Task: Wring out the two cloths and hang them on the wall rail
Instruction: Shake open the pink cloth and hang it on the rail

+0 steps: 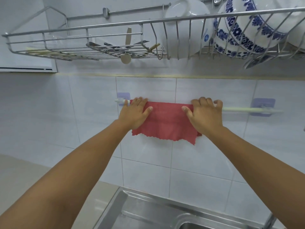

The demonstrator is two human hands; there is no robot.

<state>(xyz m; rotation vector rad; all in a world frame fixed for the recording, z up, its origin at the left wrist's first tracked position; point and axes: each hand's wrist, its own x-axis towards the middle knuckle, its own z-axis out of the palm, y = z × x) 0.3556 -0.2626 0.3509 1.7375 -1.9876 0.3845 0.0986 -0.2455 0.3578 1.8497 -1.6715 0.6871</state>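
A red cloth [166, 120] hangs draped over the pale wall rail [239, 109], which runs across the tiled wall between two lilac adhesive hooks. My left hand [134, 113] lies on the cloth's left edge, fingers over the rail, thumb pressed on the fabric. My right hand [204, 113] covers the cloth's right edge in the same way, with its fingers curled over the rail. The cloth's zigzag lower hem hangs free below both hands. No second cloth is in view.
A wire dish rack [92, 30] hangs overhead with utensils [127, 45], a white bowl [183, 28] and blue-patterned bowls [244, 27]. A steel sink [148, 210] lies below, beside a beige counter [21, 176] at left.
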